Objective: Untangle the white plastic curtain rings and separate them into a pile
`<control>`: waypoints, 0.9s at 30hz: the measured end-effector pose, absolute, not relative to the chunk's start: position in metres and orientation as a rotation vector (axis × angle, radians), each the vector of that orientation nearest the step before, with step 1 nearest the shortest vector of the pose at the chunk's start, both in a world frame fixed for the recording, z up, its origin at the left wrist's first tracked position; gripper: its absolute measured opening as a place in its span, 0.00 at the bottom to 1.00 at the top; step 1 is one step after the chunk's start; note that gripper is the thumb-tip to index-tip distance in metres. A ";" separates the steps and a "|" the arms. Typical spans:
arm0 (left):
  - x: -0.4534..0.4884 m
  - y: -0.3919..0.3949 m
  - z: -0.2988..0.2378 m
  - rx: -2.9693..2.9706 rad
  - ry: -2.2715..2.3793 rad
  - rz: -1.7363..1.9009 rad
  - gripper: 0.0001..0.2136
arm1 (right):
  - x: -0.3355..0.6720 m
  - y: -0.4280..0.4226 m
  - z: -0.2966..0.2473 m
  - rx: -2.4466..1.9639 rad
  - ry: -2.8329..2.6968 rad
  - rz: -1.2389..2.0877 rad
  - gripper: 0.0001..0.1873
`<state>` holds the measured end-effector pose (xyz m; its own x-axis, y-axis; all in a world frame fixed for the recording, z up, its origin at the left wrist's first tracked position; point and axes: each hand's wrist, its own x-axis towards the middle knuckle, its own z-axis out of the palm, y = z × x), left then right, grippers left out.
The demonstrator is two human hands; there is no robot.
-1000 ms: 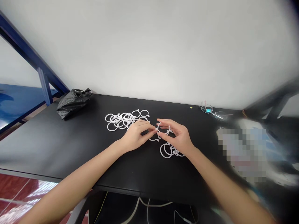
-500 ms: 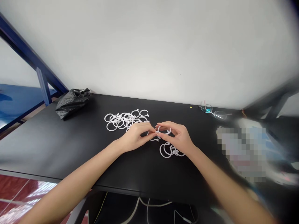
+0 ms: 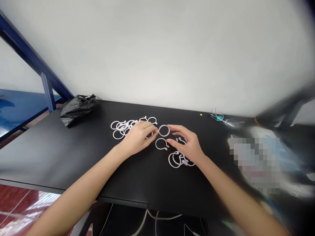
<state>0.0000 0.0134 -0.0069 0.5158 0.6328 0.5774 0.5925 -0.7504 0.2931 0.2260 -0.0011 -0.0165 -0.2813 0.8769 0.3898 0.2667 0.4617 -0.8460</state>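
Note:
My left hand [image 3: 140, 136] pinches a white curtain ring [image 3: 169, 133] by its small end, with the loop standing out to the right above the black table. My right hand [image 3: 186, 141] has thumb and fingers spread; its index fingertip is at the loop's right edge, and I cannot tell whether it touches. Below the held piece lies a single open white ring [image 3: 156, 145], close to my right thumb. A pile of white rings [image 3: 118, 134] lies to the left, partly hidden behind my left hand. Another small group of rings [image 3: 169, 161] lies under and before my right hand.
A black plastic bag [image 3: 78, 109] sits at the table's [image 3: 49, 154] back left. Eyeglasses [image 3: 218, 116] lie near the wall at the back right. Blurred plastic packaging [image 3: 290, 157] is on the right. Cables [image 3: 145, 219] hang below the front edge.
My left hand has drawn left with the ring, over part of the pile. My right hand's fingers have opened off the ring. The single ring below is now in full view.

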 end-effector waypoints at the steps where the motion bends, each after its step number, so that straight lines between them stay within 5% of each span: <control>1: -0.003 0.016 -0.007 2.740 1.143 1.038 0.07 | 0.226 -0.001 -0.016 -0.984 -1.781 0.817 0.21; 8: -0.011 0.024 -0.011 2.880 1.369 0.814 0.11 | 0.222 0.001 -0.017 -1.027 -1.725 0.676 0.10; 19: -0.012 0.026 -0.015 2.901 1.529 0.694 0.10 | 0.226 0.001 -0.021 -1.196 -1.824 0.627 0.08; 27: -0.002 0.012 -0.007 2.748 1.109 0.841 0.07 | 0.226 0.001 -0.022 -1.195 -1.816 0.610 0.07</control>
<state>-0.0016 0.0123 -0.0072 0.5923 0.6583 0.4646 0.6249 -0.7393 0.2508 0.2263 0.0010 -0.0219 -0.1767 0.9044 0.3883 0.4865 0.4232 -0.7644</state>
